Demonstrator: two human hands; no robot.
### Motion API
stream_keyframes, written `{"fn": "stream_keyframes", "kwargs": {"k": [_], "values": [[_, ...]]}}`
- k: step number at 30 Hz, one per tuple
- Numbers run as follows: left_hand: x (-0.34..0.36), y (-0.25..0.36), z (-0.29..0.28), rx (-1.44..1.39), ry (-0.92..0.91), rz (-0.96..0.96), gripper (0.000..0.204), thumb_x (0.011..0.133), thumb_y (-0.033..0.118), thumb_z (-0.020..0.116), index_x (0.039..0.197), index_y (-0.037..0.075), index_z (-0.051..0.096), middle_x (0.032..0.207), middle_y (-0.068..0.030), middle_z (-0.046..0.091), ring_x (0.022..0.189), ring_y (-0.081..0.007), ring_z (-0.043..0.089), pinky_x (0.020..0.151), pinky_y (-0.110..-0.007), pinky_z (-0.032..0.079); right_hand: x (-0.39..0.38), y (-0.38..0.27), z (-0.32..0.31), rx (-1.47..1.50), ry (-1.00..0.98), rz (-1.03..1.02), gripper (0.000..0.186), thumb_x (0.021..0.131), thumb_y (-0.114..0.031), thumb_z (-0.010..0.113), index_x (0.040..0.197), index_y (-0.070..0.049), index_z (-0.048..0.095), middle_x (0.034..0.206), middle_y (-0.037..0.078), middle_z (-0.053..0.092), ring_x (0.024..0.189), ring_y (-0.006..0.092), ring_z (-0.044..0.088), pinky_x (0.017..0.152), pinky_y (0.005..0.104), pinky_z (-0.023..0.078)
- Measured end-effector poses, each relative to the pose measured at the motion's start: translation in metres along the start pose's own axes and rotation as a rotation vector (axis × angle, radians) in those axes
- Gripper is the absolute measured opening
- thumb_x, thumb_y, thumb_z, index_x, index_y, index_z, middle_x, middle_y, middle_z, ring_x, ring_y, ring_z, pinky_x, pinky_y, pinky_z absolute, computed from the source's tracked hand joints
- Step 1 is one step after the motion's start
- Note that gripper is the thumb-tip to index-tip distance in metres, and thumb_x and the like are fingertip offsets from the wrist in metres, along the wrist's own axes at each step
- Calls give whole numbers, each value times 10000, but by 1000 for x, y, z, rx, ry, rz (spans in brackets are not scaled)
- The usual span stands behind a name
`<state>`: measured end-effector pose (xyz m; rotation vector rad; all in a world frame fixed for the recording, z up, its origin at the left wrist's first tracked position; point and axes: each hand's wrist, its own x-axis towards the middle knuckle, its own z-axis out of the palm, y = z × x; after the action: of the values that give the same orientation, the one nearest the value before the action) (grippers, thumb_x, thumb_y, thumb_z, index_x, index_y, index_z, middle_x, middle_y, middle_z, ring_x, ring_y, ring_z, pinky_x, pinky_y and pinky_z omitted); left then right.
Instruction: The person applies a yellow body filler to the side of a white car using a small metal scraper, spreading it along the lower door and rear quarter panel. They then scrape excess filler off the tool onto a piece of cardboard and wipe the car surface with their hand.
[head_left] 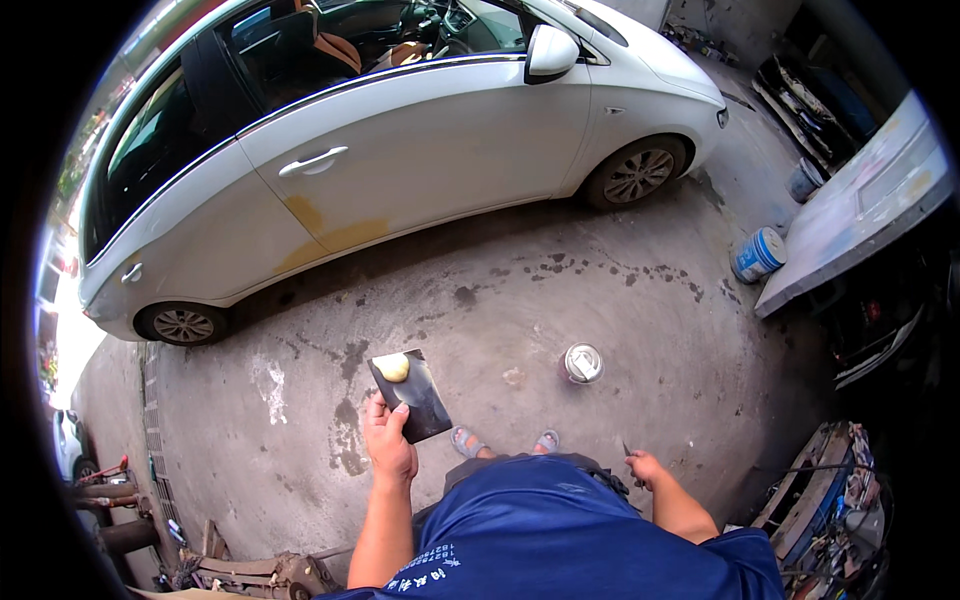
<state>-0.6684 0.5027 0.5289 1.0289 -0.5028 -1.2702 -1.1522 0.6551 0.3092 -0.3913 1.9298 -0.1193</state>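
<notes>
My left hand (390, 440) grips the near edge of a dark rectangular board (428, 405), thumb on top. A pale yellow lump of putty (394, 368) sits at the board's far left corner. Low at my right side, my right hand (645, 467) is closed around what looks like a putty knife (627, 449); its thin dark blade shows nearly edge-on, and the handle is hidden. Beyond the board stands a white car (440, 140). A patch of yellowish filler (350, 235) spreads over the lower part of its doors, around the seam.
On the floor ahead of my feet stands a round tin (582, 364). A blue and white bucket (758, 255) is at the right, beside a pale paint-stained panel (860, 215). Cluttered parts (820, 500) lie at the lower right, and metal parts (250, 575) at the lower left.
</notes>
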Motion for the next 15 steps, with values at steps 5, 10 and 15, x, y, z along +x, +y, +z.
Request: {"fn": "stream_keyframes", "kwargs": {"k": [5,10,15], "values": [[-24,-17,31,44,-87,-20,275,845,-47,483,1114,-7,528,1062,-86,623,949,-126,575,891,-269,428,7,43,-2,46,-57,56,471,869,-237,581,1304,-94,476,1070,124,559,833,247,536,556,396,450],[-45,-26,50,69,-86,-23,302,836,-52,497,1133,-7,524,1074,-89,621,971,-141,579,913,-285,431,21,59,-12,64,-76,24,424,861,-236,582,1251,-85,509,987,108,563,776,232,526,534,382,440],[-57,-34,54,96,-64,-5,295,840,-49,497,1131,-12,522,1074,-92,622,964,-138,579,907,-281,434,40,50,-18,67,-51,-62,369,859,-245,581,1188,-80,556,936,93,561,753,209,512,528,362,429]]}}
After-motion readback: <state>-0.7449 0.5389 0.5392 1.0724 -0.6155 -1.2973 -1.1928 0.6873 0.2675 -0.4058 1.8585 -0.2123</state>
